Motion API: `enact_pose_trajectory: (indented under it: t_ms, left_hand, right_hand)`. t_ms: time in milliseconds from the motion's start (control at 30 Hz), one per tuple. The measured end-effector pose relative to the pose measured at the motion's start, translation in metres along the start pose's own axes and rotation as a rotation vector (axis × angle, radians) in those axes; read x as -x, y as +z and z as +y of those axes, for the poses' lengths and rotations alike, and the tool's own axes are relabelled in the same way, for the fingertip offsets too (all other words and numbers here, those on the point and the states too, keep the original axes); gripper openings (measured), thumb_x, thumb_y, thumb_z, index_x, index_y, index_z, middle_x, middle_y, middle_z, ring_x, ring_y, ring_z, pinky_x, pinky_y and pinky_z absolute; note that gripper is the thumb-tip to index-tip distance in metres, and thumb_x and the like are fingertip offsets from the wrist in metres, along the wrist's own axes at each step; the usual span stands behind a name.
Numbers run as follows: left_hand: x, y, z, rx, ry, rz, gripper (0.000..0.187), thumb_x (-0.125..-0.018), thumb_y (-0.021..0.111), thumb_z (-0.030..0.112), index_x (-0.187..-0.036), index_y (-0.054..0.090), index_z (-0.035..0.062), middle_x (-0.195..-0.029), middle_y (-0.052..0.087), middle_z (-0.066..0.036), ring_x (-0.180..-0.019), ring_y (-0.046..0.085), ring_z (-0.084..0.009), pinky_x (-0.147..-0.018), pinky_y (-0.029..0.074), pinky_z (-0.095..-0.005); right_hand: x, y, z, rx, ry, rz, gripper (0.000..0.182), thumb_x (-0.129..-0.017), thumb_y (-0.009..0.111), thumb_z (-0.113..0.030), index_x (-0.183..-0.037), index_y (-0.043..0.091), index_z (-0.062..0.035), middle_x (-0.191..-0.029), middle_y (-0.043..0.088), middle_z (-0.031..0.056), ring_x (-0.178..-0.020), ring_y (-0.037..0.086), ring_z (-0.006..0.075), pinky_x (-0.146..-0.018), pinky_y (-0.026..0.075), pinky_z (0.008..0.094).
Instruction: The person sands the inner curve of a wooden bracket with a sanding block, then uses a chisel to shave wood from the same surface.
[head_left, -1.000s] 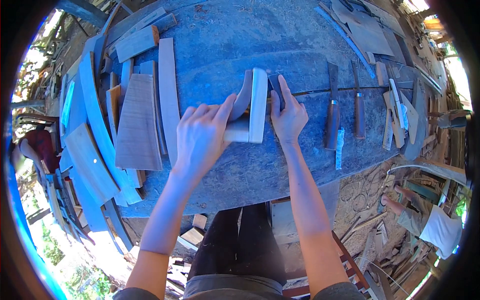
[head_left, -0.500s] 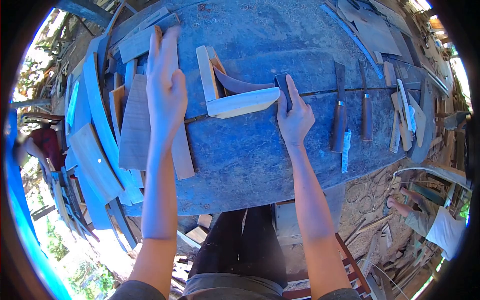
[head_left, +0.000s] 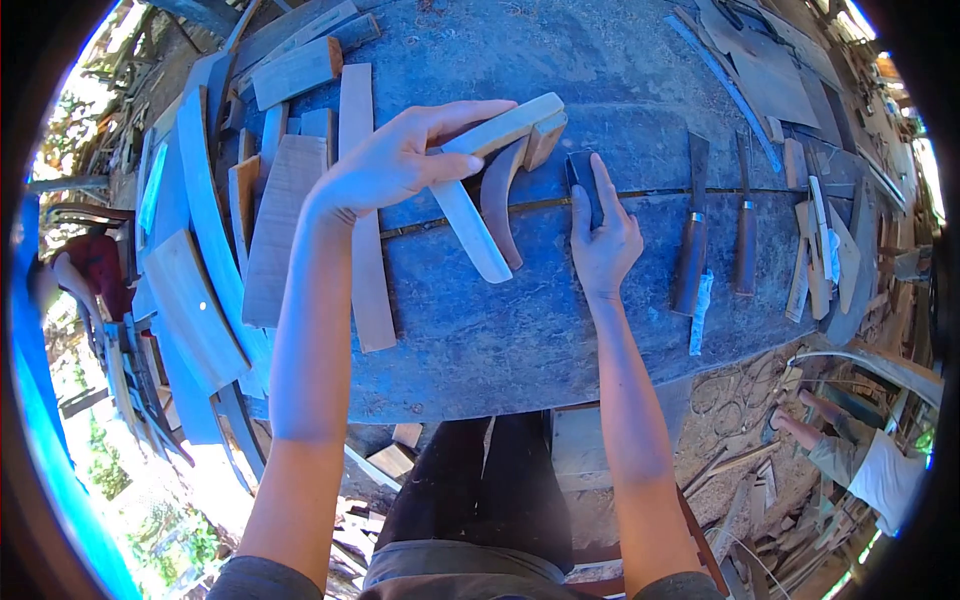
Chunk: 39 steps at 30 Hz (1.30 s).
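My left hand (head_left: pixel 395 165) is closed on an L-shaped wooden bracket (head_left: pixel 515 122), with its thumb and fingers around the upper bar. A curved brown brace (head_left: pixel 497 200) spans the inside of the bracket, and its other straight leg points down toward me. Just right of the bracket, my right hand (head_left: pixel 610 245) grips a small dark block (head_left: pixel 580 170) between thumb and fingers. Block and bracket are apart. Under both hands is the worn, blue-looking tabletop (head_left: pixel 480 350).
Wooden boards and offcuts (head_left: pixel 290 230) crowd the table's left side. Right of my right hand lie two wood-handled blade tools, one nearer (head_left: pixel 689 262) and one farther (head_left: pixel 746 250). More wood strips (head_left: pixel 815 260) lie beyond. Another person (head_left: pixel 880 475) is at the lower right.
My left hand has come right from the boards and taken hold of the bracket. The bracket is now turned and raised. My right hand keeps the dark block, now clear of the bracket.
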<state>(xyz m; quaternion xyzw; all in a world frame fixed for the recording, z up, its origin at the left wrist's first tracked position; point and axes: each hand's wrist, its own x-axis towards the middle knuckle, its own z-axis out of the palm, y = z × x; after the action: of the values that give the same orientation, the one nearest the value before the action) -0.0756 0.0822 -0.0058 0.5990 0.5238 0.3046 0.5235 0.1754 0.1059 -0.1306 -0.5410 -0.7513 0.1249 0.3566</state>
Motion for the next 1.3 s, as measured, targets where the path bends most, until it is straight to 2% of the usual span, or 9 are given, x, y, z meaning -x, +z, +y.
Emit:
enact_pose_trajectory:
  t_ms: [33,100,233,333,367,500,600,800,1300]
  left_hand:
    - [0.001,0.012,0.001,0.000,-0.006,-0.001,0.056,-0.093,0.066,0.021,-0.145,0.049,0.0096,-0.139,0.055,-0.008,-0.129,0.049,-0.0192,-0.113,0.033,-0.0334]
    - [0.006,0.053,0.001,-0.096,-0.034,0.603,0.049,-0.096,0.065,0.023,-0.141,0.054,0.0080,-0.134,0.059,-0.009,-0.126,0.052,-0.0189,-0.110,0.037,-0.0323]
    - [0.001,0.085,-0.020,0.201,0.050,1.006,0.034,-0.100,0.061,0.023,-0.128,0.064,0.0039,-0.122,0.065,-0.009,-0.112,0.059,-0.0170,-0.096,0.048,-0.0346]
    - [0.003,0.085,-0.023,0.465,0.021,0.926,0.027,-0.099,0.061,0.023,-0.113,0.072,0.0032,-0.107,0.070,-0.008,-0.097,0.064,-0.0134,-0.087,0.050,-0.0293]
    - [-0.001,0.090,-0.020,0.474,0.074,0.991,0.025,-0.100,0.061,0.023,-0.099,0.078,0.0042,-0.086,0.071,-0.005,-0.078,0.061,-0.0088,-0.075,0.048,-0.0256]
    - [0.000,0.088,-0.018,0.332,0.079,0.989,0.026,-0.100,0.061,0.024,-0.104,0.077,0.0038,-0.085,0.072,-0.005,-0.076,0.061,-0.0080,-0.071,0.049,-0.0253]
    - [0.002,0.088,-0.017,0.265,0.070,0.944,0.027,-0.100,0.061,0.025,-0.105,0.077,0.0038,-0.085,0.072,-0.005,-0.074,0.061,-0.0071,-0.068,0.050,-0.0240]
    - [0.005,0.086,-0.014,0.267,0.060,0.911,0.028,-0.100,0.060,0.026,-0.107,0.076,0.0047,-0.087,0.073,-0.005,-0.074,0.063,-0.0071,-0.066,0.051,-0.0233]
    - [0.004,0.089,-0.024,0.286,0.111,0.792,0.027,-0.100,0.059,0.026,-0.108,0.076,0.0060,-0.090,0.074,-0.006,-0.076,0.063,-0.0080,-0.065,0.050,-0.0239]
  right_hand:
    - [0.001,-0.002,0.000,-0.003,0.004,-0.004,0.042,-0.095,0.064,-0.023,-0.136,0.060,-0.0184,-0.082,0.074,0.0029,-0.060,0.066,0.0168,-0.057,0.044,0.0302]
    - [0.001,-0.005,-0.002,-0.399,0.117,0.084,0.041,-0.095,0.064,-0.017,-0.136,0.060,-0.0166,-0.089,0.074,0.0064,-0.064,0.068,0.0197,-0.063,0.049,0.0319]
    - [0.015,-0.044,-0.046,-0.492,-0.010,0.029,0.041,-0.094,0.064,-0.010,-0.135,0.061,-0.0153,-0.093,0.074,0.0091,-0.067,0.069,0.0228,-0.067,0.051,0.0326]
    - [0.011,-0.065,-0.059,-0.549,-0.070,-0.330,0.044,-0.091,0.066,-0.007,-0.133,0.062,-0.0168,-0.089,0.073,0.0080,-0.066,0.067,0.0231,-0.064,0.051,0.0328]
    - [0.002,-0.073,-0.057,-0.506,-0.129,-0.415,0.046,-0.090,0.066,-0.004,-0.134,0.062,-0.0146,-0.089,0.073,0.0099,-0.068,0.066,0.0184,-0.066,0.051,0.0315]
    - [-0.005,-0.094,-0.063,-0.258,-0.327,-0.571,0.051,-0.084,0.067,0.000,-0.132,0.065,-0.0179,-0.072,0.065,0.0069,-0.056,0.057,0.0182,-0.058,0.047,0.0312]
    - [-0.019,-0.096,-0.077,0.025,-0.464,-0.499,0.050,-0.079,0.072,-0.012,-0.127,0.066,-0.0238,-0.064,0.059,0.0028,-0.052,0.060,0.0208,-0.052,0.047,0.0308]
    - [-0.017,-0.065,-0.088,-0.069,-0.341,-0.353,0.051,-0.078,0.071,-0.010,-0.127,0.066,-0.0239,-0.067,0.062,0.0045,-0.051,0.061,0.0213,-0.048,0.047,0.0304]
    - [0.006,-0.096,-0.080,-0.097,-0.306,-0.477,0.056,-0.078,0.069,-0.004,-0.131,0.063,-0.0212,-0.069,0.060,0.0073,-0.055,0.061,0.0230,-0.055,0.048,0.0337]
